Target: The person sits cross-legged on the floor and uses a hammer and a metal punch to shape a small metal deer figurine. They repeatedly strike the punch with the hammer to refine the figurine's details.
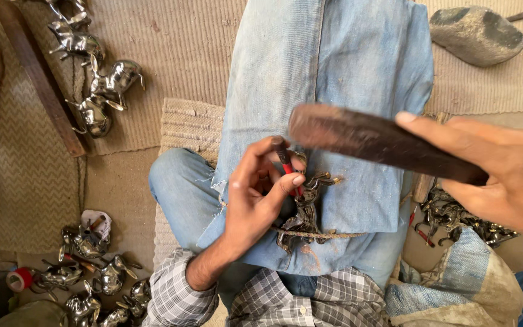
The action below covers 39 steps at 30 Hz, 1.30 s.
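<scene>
My left hand (260, 195) pinches a thin red-handled tool (286, 166) and holds its tip against a dark metal animal figurine (305, 209) that rests on my denim-covered lap (328, 79). A cord (316, 234) runs across the figurine's lower part. My right hand (503, 172) grips one end of a dark wooden stick (370, 139), raised level above the figurine and the tool.
Shiny metal animal figurines lie at the upper left (101, 91) and lower left (86, 272). More dark figurines (461, 218) sit on a cloth sack (455, 284) to the right. A grey stone (476, 33) lies top right, a wooden plank (40, 75) top left, a red tape roll (19, 278) bottom left.
</scene>
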Each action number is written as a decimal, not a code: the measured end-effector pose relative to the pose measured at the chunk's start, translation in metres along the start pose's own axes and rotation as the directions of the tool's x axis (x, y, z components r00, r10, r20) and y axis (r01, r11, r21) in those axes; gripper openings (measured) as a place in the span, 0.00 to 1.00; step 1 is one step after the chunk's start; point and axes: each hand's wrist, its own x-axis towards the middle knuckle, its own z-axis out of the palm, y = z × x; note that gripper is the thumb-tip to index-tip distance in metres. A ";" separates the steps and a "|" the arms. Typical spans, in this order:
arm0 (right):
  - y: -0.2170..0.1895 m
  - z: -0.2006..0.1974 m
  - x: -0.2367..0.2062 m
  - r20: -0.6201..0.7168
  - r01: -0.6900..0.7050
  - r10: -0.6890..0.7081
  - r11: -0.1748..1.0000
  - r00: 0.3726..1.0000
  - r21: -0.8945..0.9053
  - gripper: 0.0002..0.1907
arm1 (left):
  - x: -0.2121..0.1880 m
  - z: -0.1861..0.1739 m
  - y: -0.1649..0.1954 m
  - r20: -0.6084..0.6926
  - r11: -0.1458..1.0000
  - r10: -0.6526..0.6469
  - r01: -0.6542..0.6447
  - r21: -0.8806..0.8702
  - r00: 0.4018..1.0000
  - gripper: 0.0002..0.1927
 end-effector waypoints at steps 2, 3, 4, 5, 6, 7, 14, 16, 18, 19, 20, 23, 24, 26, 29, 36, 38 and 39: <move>-0.001 -0.001 0.005 -0.039 0.014 -0.014 1.000 0.999 -0.005 0.47 | -0.003 0.003 -0.004 -0.075 0.997 0.044 -0.049 -0.064 0.996 0.26; 0.000 -0.002 0.008 -0.057 0.048 -0.049 0.998 0.997 -0.030 0.47 | -0.004 0.004 -0.006 -0.070 0.998 0.058 -0.060 -0.022 0.996 0.25; 0.001 -0.003 0.010 -0.076 0.080 -0.084 0.995 0.994 -0.056 0.46 | -0.005 0.003 -0.007 -0.063 0.997 0.072 -0.071 0.020 0.995 0.25; 0.004 -0.004 0.012 -0.082 0.117 -0.123 0.990 0.989 -0.080 0.47 | -0.005 0.004 -0.008 -0.055 0.994 0.089 -0.085 0.061 0.995 0.24; 0.006 -0.005 0.013 -0.088 0.144 -0.153 0.985 0.984 -0.095 0.46 | -0.006 0.004 -0.009 -0.056 0.995 0.092 -0.089 0.049 0.994 0.24; 0.009 -0.006 0.014 -0.094 0.171 -0.182 0.979 0.979 -0.109 0.46 | -0.006 0.004 -0.009 -0.057 0.995 0.092 -0.090 0.036 0.994 0.24; 0.021 -0.015 0.014 -0.235 0.232 -0.211 0.971 0.949 0.062 0.46 | -0.016 0.009 -0.019 -0.082 0.972 0.234 -0.232 0.036 0.969 0.24; 0.020 -0.018 0.015 -0.212 0.243 -0.227 0.969 0.950 0.051 0.47 | -0.018 0.012 -0.025 -0.108 0.959 0.284 -0.285 0.015 0.953 0.23; 0.016 -0.019 0.017 -0.167 0.283 -0.276 0.959 0.947 0.021 0.48 | -0.020 0.012 -0.029 -0.128 0.956 0.295 -0.293 0.030 0.947 0.22; 0.013 -0.018 0.017 -0.083 0.319 -0.324 0.945 0.942 -0.069 0.48 | -0.021 0.011 -0.031 -0.133 0.959 0.282 -0.277 0.054 0.950 0.21; 0.010 -0.019 0.017 0.004 0.359 -0.362 0.922 0.932 -0.147 0.49 | -0.022 0.010 -0.031 -0.140 0.963 0.268 -0.259 0.078 0.953 0.20; 0.001 -0.019 0.015 0.025 0.386 -0.385 0.920 0.923 -0.075 0.50 | -0.023 0.004 -0.030 -0.102 0.929 0.332 -0.306 0.210 0.938 0.18; -0.001 -0.020 0.015 -0.036 0.393 -0.391 0.917 0.920 0.064 0.47 | -0.023 0.004 -0.029 -0.105 0.950 0.287 -0.268 0.162 0.952 0.18; -0.002 -0.022 0.013 0.141 0.368 -0.343 0.894 0.929 -0.254 0.56 | -0.021 0.005 -0.026 -0.104 0.979 0.199 -0.193 0.063 0.974 0.17; 0.001 -0.022 0.012 0.077 0.274 -0.266 0.953 0.961 -0.128 0.55 | -0.015 0.006 -0.021 -0.054 0.961 0.271 -0.266 0.078 0.961 0.19; 0.014 -0.003 0.002 0.090 0.117 -0.112 0.991 0.990 -0.060 0.52 | -0.001 0.000 -0.001 0.074 0.939 0.197 -0.210 0.271 0.978 0.20; 0.017 0.002 -0.003 0.048 0.175 -0.171 0.978 0.984 -0.113 0.52 | 0.003 0.000 0.004 0.134 0.910 0.262 -0.291 0.296 0.956 0.21; 0.019 0.005 -0.005 0.030 0.149 -0.147 0.983 0.989 -0.104 0.52 | 0.005 0.001 0.006 0.125 0.920 0.204 -0.234 0.316 0.971 0.22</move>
